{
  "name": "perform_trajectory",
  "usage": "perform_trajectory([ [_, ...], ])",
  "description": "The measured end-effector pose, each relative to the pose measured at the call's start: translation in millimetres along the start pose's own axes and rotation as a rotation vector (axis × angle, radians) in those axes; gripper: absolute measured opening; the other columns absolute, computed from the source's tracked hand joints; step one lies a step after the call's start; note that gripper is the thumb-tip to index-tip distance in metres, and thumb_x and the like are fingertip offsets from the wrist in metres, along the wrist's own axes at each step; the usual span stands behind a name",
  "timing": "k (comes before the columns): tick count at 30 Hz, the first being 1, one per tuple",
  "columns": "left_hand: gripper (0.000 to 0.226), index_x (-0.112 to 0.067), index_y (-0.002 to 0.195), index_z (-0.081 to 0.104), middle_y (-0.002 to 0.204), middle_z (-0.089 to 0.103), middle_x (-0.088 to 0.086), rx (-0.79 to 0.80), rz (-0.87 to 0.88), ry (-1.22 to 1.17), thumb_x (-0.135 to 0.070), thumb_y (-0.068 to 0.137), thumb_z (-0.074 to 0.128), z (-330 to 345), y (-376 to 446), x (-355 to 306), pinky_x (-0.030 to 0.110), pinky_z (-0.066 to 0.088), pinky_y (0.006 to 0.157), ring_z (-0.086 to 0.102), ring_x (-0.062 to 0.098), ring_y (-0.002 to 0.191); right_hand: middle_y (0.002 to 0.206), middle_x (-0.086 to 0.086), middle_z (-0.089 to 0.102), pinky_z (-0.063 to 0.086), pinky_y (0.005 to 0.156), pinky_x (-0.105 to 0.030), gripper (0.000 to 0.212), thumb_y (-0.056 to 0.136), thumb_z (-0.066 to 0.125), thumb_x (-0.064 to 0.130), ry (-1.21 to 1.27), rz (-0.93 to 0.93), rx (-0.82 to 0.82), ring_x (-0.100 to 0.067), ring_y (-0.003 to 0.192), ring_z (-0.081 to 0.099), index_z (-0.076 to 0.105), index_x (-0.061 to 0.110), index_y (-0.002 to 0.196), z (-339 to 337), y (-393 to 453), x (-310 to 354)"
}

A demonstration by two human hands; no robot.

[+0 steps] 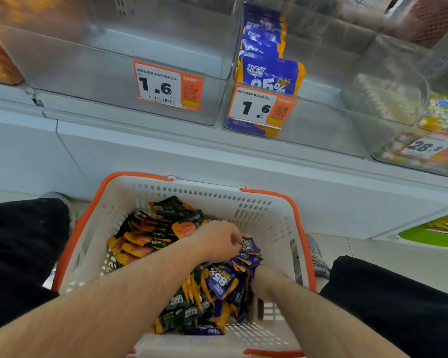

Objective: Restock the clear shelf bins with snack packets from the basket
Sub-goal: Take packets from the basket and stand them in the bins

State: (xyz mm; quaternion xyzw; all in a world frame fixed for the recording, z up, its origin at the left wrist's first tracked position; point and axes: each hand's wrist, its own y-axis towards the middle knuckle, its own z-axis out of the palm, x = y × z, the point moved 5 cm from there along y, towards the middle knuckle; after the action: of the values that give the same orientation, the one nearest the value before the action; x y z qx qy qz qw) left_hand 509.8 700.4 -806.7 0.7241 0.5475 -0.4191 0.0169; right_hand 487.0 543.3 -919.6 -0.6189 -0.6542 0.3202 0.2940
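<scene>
A white basket with an orange rim (pixel 88 223) sits on the floor between my knees. It holds several dark green and orange snack packets (pixel 150 236) and several purple and yellow packets (pixel 221 280). My left hand (pixel 217 240) reaches across the basket and pinches purple packets (pixel 250 248) at the right side. My right hand (pixel 263 279) is dug into the purple pile, its fingers hidden. On the shelf above, one clear bin (pixel 109 73) shows no packets, and the bin to its right (pixel 321 120) holds upright purple packets (pixel 268 71).
Orange price tags reading 1.6 (pixel 166 86) (pixel 261 107) hang on the two bins. A rounded clear bin of mixed sweets (pixel 388 99) stands at right, another with a 28.8 tag (pixel 429 146) beyond. A white shelf ledge (pixel 217 156) juts out over the basket.
</scene>
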Motion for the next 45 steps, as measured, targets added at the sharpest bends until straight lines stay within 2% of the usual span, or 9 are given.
perform_trajectory([
  [7,0.051,-0.022,0.129,0.057,0.126,0.061,-0.005,0.089,-0.074,-0.139,-0.042,0.084,0.067,-2.5,1.6,-11.0,0.030,0.046,0.098,0.058,0.015,0.113,0.064,-0.004,0.046,0.034,0.049,-0.026,0.031,0.090,0.051,0.013,0.068,-0.018,-0.251,-0.022,0.060,0.046,0.042,0.017,0.061,-111.1,-41.2,16.5],
  [11,0.031,-0.022,0.077,0.068,0.081,0.070,-0.003,0.037,-0.026,-0.266,-0.052,0.071,0.063,-21.1,8.1,-35.6,0.043,0.055,0.087,0.067,0.016,0.081,0.084,-0.010,0.059,0.046,0.058,-0.028,0.027,0.092,0.050,0.018,0.121,-0.087,-0.399,-0.028,0.082,0.063,0.043,0.020,0.066,-181.1,-85.2,38.5],
  [15,0.008,-0.015,0.084,0.064,0.074,0.062,0.000,-0.143,-0.033,-0.128,-0.022,0.081,0.064,-55.6,4.1,-46.8,0.027,0.046,0.058,0.063,0.017,0.072,0.070,-0.009,0.066,0.059,0.071,-0.037,0.023,0.085,0.050,0.014,0.180,-0.199,-0.415,-0.026,0.075,0.069,0.063,0.007,0.067,-216.2,-124.6,59.7],
  [19,0.013,-0.018,0.070,0.062,0.064,0.062,-0.003,-0.347,-0.038,-0.385,-0.010,0.079,0.067,-90.2,-3.5,-36.0,0.022,0.042,0.052,0.060,0.015,0.063,0.063,0.012,0.063,0.048,0.069,-0.023,0.025,0.089,0.057,0.018,0.307,-0.361,-0.640,-0.012,0.073,0.060,0.073,0.021,0.070,-237.9,-164.6,57.7],
  [25,0.019,-0.018,0.095,0.069,0.092,0.076,0.002,-0.461,0.045,-0.847,-0.001,0.086,0.069,-117.0,-15.7,-26.5,0.035,0.058,0.081,0.073,0.020,0.089,0.079,0.017,0.054,0.039,0.067,-0.018,0.014,0.082,0.074,0.029,0.533,-0.351,-1.011,-0.003,0.078,0.054,0.069,0.030,0.095,-286.7,-199.9,30.3],
  [28,0.022,-0.015,0.103,0.069,0.097,0.076,0.001,-0.493,0.112,-0.880,0.001,0.088,0.067,-124.8,-18.5,-31.0,0.034,0.058,0.083,0.072,0.019,0.092,0.093,0.012,0.063,0.046,0.078,-0.024,0.020,0.083,0.074,0.029,0.557,-0.342,-1.018,-0.007,0.090,0.060,0.070,0.023,0.101,-288.6,-193.1,26.1],
  [35,0.022,-0.026,0.097,0.069,0.092,0.076,-0.007,-0.590,0.231,-0.924,-0.006,0.089,0.068,-141.2,-27.4,-47.2,0.020,0.056,0.071,0.072,0.008,0.085,0.078,0.007,0.067,0.056,0.062,-0.030,0.001,0.092,0.066,0.020,0.709,-0.483,-0.916,-0.005,0.054,0.061,0.067,0.020,0.092,-284.4,-183.8,34.5],
  [40,0.022,-0.021,0.108,0.068,0.092,0.073,-0.013,-0.727,0.257,-0.939,-0.010,0.088,0.069,-160.1,-33.8,-53.3,0.014,0.051,0.070,0.065,-0.005,0.076,0.067,0.021,0.065,0.055,0.069,-0.027,0.020,0.081,0.063,0.021,0.828,-0.727,-1.315,-0.007,0.067,0.064,0.063,0.040,0.075,-314.0,-219.7,29.0],
  [45,0.034,-0.026,0.116,0.058,0.102,0.070,-0.014,-0.748,0.185,-1.005,-0.013,0.087,0.072,-163.9,-30.8,-51.2,0.030,0.052,0.088,0.064,0.012,0.097,0.081,0.011,0.062,0.051,0.068,-0.027,0.020,0.088,0.061,0.016,0.794,-0.822,-1.652,-0.014,0.073,0.063,0.061,0.036,0.087,-333.6,-242.1,20.0],
])
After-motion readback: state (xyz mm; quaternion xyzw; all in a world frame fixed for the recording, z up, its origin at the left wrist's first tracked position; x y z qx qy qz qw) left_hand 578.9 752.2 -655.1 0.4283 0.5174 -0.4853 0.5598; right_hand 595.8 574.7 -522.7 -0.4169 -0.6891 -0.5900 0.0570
